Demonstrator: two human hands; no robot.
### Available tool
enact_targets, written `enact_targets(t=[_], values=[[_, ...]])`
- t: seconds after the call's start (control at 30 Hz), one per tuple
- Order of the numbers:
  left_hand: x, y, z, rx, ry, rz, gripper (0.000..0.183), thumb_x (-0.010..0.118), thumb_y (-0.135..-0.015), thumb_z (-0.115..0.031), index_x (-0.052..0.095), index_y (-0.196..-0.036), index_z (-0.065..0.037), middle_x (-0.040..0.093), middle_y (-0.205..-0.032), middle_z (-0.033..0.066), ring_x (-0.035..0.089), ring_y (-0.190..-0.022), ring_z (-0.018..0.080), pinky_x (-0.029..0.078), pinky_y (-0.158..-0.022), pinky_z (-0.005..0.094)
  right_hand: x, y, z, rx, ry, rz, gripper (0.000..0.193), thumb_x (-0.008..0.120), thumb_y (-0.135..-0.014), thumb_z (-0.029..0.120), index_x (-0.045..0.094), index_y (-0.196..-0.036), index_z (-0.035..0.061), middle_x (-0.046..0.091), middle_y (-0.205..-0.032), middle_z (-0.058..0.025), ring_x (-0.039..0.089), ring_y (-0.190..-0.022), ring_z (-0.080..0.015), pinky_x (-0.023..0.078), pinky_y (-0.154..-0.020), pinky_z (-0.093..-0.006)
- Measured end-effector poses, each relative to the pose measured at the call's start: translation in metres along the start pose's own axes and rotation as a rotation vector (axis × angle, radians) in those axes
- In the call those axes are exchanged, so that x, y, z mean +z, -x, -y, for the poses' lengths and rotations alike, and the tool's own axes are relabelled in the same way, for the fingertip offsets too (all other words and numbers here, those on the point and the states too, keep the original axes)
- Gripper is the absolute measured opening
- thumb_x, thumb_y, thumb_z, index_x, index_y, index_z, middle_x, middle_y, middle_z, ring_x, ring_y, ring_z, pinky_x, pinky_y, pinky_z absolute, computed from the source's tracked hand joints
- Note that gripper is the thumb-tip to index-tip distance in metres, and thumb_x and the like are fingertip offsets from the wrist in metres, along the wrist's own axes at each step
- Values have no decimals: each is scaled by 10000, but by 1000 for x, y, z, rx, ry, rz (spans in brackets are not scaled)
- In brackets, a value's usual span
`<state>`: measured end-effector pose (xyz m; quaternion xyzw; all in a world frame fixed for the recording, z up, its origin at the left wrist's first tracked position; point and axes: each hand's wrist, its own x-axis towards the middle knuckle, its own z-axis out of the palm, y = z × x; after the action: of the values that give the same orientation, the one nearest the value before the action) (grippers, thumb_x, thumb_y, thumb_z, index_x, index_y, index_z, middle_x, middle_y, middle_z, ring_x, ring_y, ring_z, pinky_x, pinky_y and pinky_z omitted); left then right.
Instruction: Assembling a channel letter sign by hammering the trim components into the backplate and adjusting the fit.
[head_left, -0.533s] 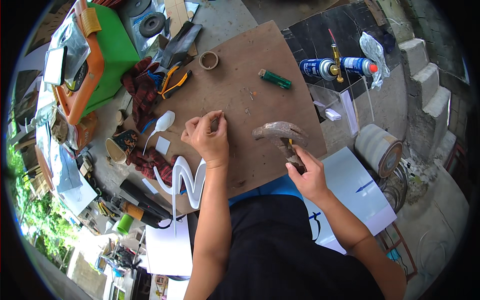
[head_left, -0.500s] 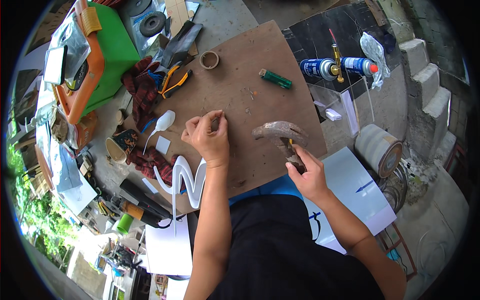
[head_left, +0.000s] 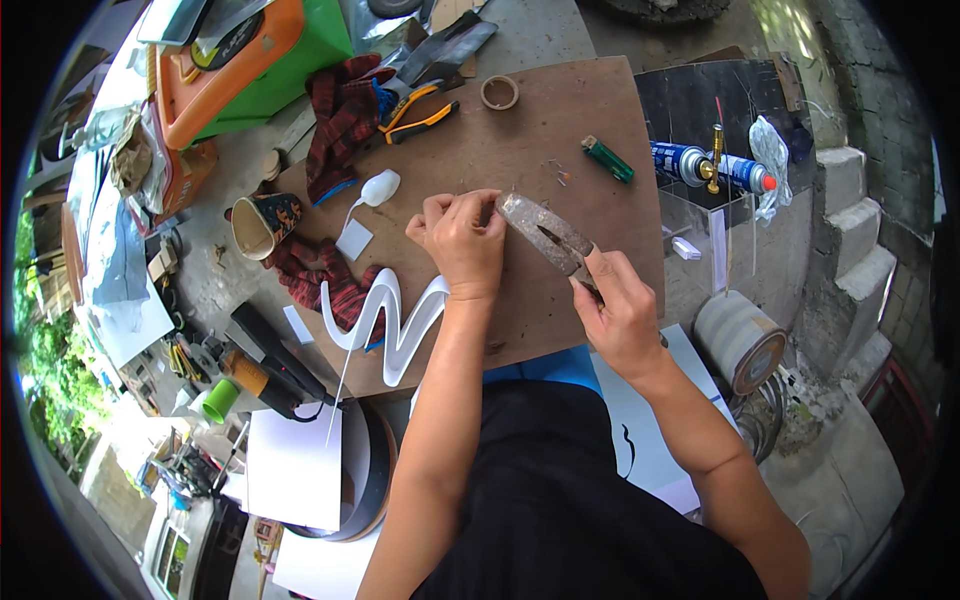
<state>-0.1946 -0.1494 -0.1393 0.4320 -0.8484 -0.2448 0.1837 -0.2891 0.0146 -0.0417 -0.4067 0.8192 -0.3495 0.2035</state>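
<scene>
My right hand (head_left: 622, 312) grips a worn, rusty claw hammer (head_left: 543, 232) close below its head. The hammer's head is beside the fingertips of my left hand (head_left: 462, 245), which is closed in a pinch over the brown board (head_left: 560, 105). What those fingers hold is too small to make out. A white wavy strip (head_left: 388, 318) lies just left of my left wrist. Several tiny nail-like bits (head_left: 560, 172) are scattered on the board beyond the hammer.
A green lighter (head_left: 607, 160), a tape ring (head_left: 499, 93), orange-handled pliers (head_left: 420, 122), a white dropper bottle (head_left: 380, 187), a paper cup (head_left: 258, 225) and dark red gloves (head_left: 340, 120) lie around. Blue gas cans (head_left: 683, 163) stand at the right, a green-orange crate (head_left: 290, 80) far left.
The hammer's head has swung round and come up against my left fingertips. My right hand has turned with it. The whole view has shifted, moving the board's things rightward.
</scene>
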Motion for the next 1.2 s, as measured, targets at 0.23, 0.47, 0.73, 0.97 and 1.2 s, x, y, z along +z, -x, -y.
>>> enact_targets(t=[0.23, 0.47, 0.73, 0.97, 1.2], values=[[2, 1, 4, 2, 37, -39, 70, 750, -762, -187, 778, -826, -183, 722, -789, -34, 611, -876, 182, 331, -878, 390, 3, -11, 8, -44, 151, 96, 613, 727, -823, -51, 593, -1413, 52, 627, -935, -112, 667, -726, -287, 545, -658, -414], [2, 2, 3, -11, 71, -37, 200, 795, -654, -105, 738, -830, -180, 733, -826, -61, 613, -904, 182, 343, -899, 411, 11, -8, 5, -79, 187, 53, 607, 722, -817, -64, 610, -1401, 55, 628, -933, -109, 668, -715, -282, 547, -638, -406], [2, 2, 2, 6, 66, -42, 174, 798, -683, -113, 728, -823, -186, 736, -831, -66, 612, -891, 180, 339, -892, 407, 11, -4, 2, -89, 243, 50, 620, 713, -822, -55, 602, -1416, 87, 619, -952, -102, 658, -705, -283, 537, -629, -417], [-7, 2, 0, 15, 96, -25, 191, 820, -727, -137, 738, -893, -185, 729, -865, -59, 615, -930, 181, 333, -903, 399, 0, 3, 13, 8, 78, -46, 524, 710, -836, -86, 628, -1342, 23, 630, -959, -136, 651, -707, -280, 528, -614, -379], [-32, 11, -4, -188, 73, 23, 297, 855, -728, -155, 744, -1000, -197, 605, -1238, 1, 523, -1198, 238, 330, -1004, 426, -5, 13, 8, 100, 2, -41, 397, 719, -860, -63, 629, -1246, -42, 623, -945, -168, 649, -707, -303, 526, -624, -370]])
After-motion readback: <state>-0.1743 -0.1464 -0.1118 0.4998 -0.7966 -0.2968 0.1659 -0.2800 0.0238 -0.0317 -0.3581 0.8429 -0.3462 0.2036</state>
